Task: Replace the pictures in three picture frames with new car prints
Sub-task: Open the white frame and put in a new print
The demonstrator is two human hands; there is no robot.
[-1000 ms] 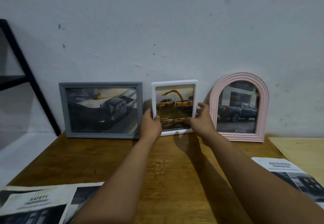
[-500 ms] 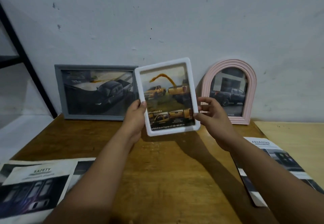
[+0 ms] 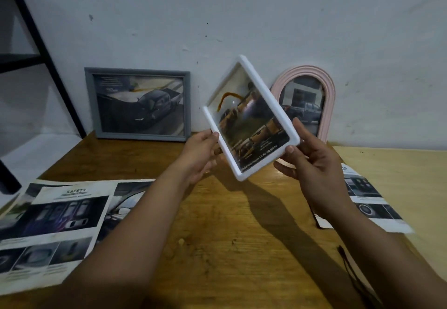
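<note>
Two hands clamped the white frame (image 3: 250, 117) by its side edges, left hand (image 3: 202, 154) at nine o'clock of it, right hand (image 3: 312, 166) at four, lifted off the wooden table (image 3: 229, 224) and tilted. Judged from this, it should be flipped face down gently, gripped at the edges so the glazing stayed clean. Three frames showed: white, a grey frame (image 3: 137, 104) at ten o'clock, a pink arched frame (image 3: 312, 100) at two. Prints seemed two: a safety sheet (image 3: 60, 219) at eight, another print (image 3: 365, 195) at four, though blurred overlaps may hide more.
</note>
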